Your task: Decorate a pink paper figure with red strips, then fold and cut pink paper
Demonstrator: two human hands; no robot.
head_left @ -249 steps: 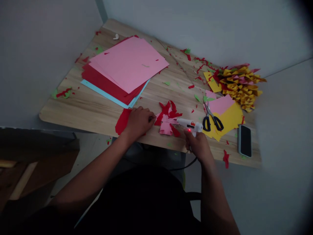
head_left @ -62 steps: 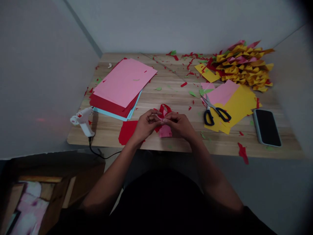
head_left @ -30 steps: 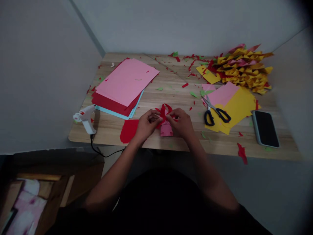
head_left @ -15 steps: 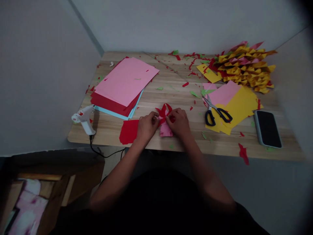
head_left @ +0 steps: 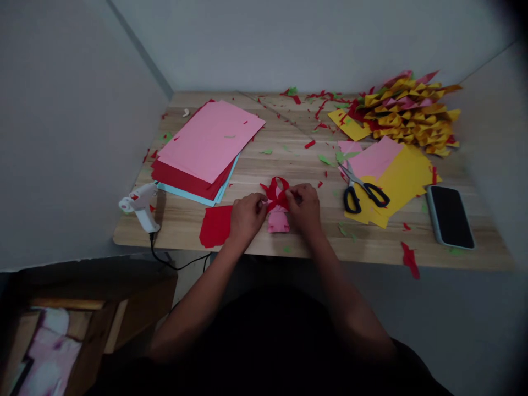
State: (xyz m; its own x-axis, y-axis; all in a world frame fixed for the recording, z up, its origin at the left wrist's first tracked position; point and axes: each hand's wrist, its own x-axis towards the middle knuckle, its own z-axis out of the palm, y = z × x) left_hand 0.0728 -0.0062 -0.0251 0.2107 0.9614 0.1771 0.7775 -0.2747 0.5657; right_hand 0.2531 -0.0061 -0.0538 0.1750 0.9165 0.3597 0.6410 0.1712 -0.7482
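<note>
Near the table's front edge lies a folded pink paper piece (head_left: 279,223), with a looped red paper strip (head_left: 273,192) crossing its upper part. My left hand (head_left: 249,216) pinches the strip's left side between thumb and fingertips. On the other side my right hand (head_left: 304,208) is closed on the strip's right part, thumb and forefinger together. Beside and partly under my left hand is a red paper sheet (head_left: 215,225). The fingertips hide some of the strip where it meets the pink paper.
A stack of pink paper (head_left: 214,137), with red and blue sheets below, lies at the left. A white glue gun (head_left: 143,206) stands at the left edge, its cord hanging down. Scissors (head_left: 363,187) rest on yellow sheets (head_left: 406,181). A phone (head_left: 450,217) and a folded yellow paper bundle (head_left: 412,115) are at right.
My right hand has shifted slightly, and the red loop above the pink paper now stands rounder and more open. The whole view has tilted a little.
</note>
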